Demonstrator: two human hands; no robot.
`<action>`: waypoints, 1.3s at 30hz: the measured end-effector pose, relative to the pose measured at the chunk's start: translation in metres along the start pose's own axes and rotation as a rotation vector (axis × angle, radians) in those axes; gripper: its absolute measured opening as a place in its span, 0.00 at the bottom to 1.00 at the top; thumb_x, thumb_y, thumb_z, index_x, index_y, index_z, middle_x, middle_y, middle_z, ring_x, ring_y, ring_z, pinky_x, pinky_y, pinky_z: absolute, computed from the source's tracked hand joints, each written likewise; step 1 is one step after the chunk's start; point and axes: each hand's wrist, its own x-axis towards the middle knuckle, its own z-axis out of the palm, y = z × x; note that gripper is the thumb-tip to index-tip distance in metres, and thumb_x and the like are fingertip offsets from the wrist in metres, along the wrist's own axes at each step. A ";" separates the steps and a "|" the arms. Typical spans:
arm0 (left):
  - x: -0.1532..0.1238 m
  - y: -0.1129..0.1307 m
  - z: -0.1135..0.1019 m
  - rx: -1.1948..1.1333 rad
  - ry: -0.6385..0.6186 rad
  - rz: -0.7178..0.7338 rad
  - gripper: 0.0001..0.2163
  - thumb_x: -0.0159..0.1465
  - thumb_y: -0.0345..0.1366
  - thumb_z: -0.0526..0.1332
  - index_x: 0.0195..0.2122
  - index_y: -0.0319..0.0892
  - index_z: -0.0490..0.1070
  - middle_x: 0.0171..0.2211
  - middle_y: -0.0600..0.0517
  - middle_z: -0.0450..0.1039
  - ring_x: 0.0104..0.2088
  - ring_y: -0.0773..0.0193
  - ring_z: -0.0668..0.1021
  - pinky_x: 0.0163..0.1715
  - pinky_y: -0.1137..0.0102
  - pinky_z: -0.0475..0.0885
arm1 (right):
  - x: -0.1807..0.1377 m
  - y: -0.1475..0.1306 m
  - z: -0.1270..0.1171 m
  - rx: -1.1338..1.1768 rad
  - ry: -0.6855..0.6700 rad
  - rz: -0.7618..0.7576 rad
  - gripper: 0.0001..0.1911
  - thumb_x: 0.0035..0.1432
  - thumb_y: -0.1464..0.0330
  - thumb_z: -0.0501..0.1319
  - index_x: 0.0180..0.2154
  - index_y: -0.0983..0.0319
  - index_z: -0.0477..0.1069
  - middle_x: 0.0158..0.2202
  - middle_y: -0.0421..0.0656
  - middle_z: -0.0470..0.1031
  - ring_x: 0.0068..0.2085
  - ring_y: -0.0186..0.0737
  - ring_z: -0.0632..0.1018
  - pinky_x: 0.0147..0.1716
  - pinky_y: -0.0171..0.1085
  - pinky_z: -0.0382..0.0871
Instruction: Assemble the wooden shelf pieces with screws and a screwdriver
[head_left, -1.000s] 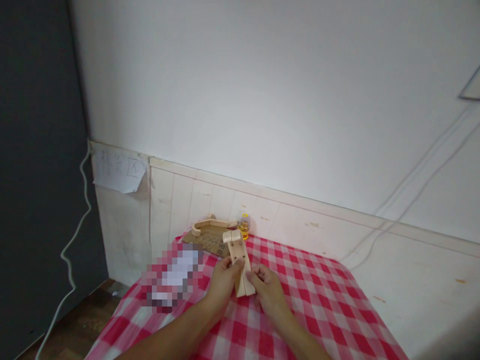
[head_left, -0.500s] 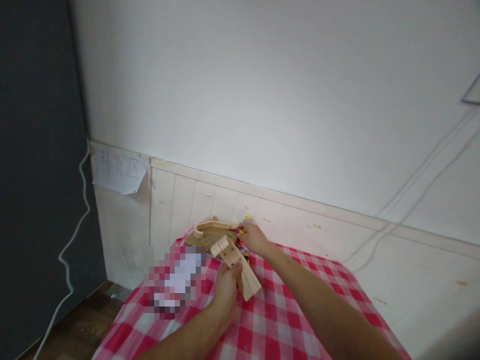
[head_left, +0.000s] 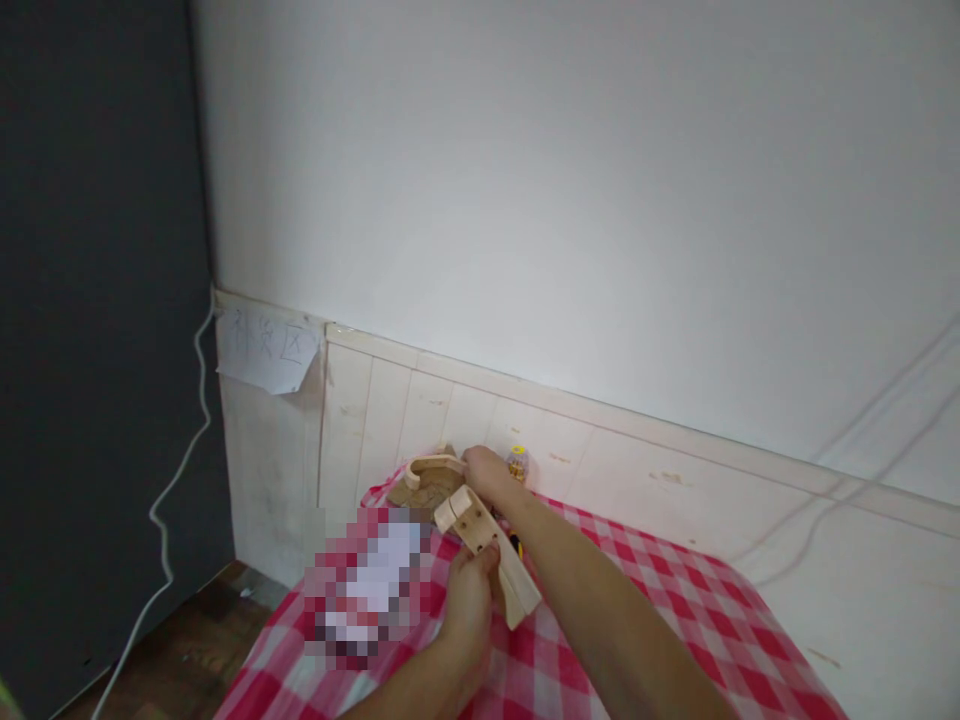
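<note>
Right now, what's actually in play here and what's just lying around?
In play: left hand gripping the wooden block piece; right hand at the curved wooden piece.
Lying around: small yellow-capped jar; paper note on the wall; white cable; checked cloth.

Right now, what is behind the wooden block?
A curved wooden piece at the right hand and a small yellow jar by the wall; the forearm hides whatever lies between.

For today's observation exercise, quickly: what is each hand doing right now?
Left hand: closed on the wooden block.
Right hand: at the curved wooden piece; grip cannot be told.
</note>
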 end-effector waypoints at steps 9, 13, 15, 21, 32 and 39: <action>-0.003 0.008 0.003 0.004 0.065 0.018 0.09 0.57 0.31 0.65 0.40 0.37 0.76 0.31 0.47 0.80 0.28 0.58 0.82 0.29 0.68 0.74 | -0.083 0.034 -0.034 0.344 0.099 0.050 0.09 0.67 0.65 0.64 0.38 0.65 0.77 0.34 0.41 0.79 0.35 0.39 0.80 0.36 0.37 0.74; -0.010 0.010 0.007 -0.008 0.019 0.028 0.08 0.57 0.31 0.66 0.38 0.37 0.76 0.31 0.47 0.81 0.30 0.57 0.83 0.31 0.67 0.75 | -0.139 0.055 -0.031 0.519 0.136 0.091 0.11 0.61 0.66 0.62 0.30 0.64 0.77 0.23 0.38 0.74 0.26 0.35 0.74 0.26 0.33 0.62; -0.013 0.010 0.010 -0.033 -0.027 0.025 0.09 0.56 0.32 0.67 0.38 0.37 0.76 0.31 0.45 0.81 0.33 0.53 0.84 0.35 0.64 0.77 | -0.159 0.060 -0.024 0.585 0.144 0.105 0.09 0.57 0.66 0.63 0.28 0.64 0.77 0.23 0.39 0.74 0.25 0.35 0.73 0.26 0.33 0.61; -0.014 0.008 0.012 -0.032 -0.097 0.050 0.13 0.53 0.33 0.70 0.39 0.37 0.75 0.33 0.43 0.82 0.38 0.49 0.85 0.40 0.60 0.79 | -0.177 0.061 -0.010 0.727 0.155 0.149 0.07 0.51 0.66 0.63 0.27 0.63 0.75 0.24 0.40 0.75 0.24 0.35 0.71 0.25 0.32 0.59; -0.011 0.006 0.006 -0.017 -0.146 0.032 0.17 0.50 0.35 0.74 0.40 0.39 0.75 0.33 0.45 0.83 0.39 0.48 0.85 0.41 0.58 0.79 | -0.184 0.050 -0.018 0.860 0.068 0.206 0.09 0.53 0.62 0.63 0.26 0.59 0.70 0.15 0.33 0.62 0.17 0.31 0.60 0.19 0.33 0.52; -0.015 0.014 0.007 -0.023 -0.212 -0.045 0.19 0.48 0.36 0.79 0.39 0.35 0.78 0.33 0.42 0.83 0.37 0.48 0.85 0.38 0.62 0.78 | -0.187 0.049 -0.021 0.788 0.033 0.197 0.07 0.55 0.63 0.59 0.28 0.58 0.67 0.16 0.31 0.61 0.14 0.30 0.58 0.17 0.33 0.50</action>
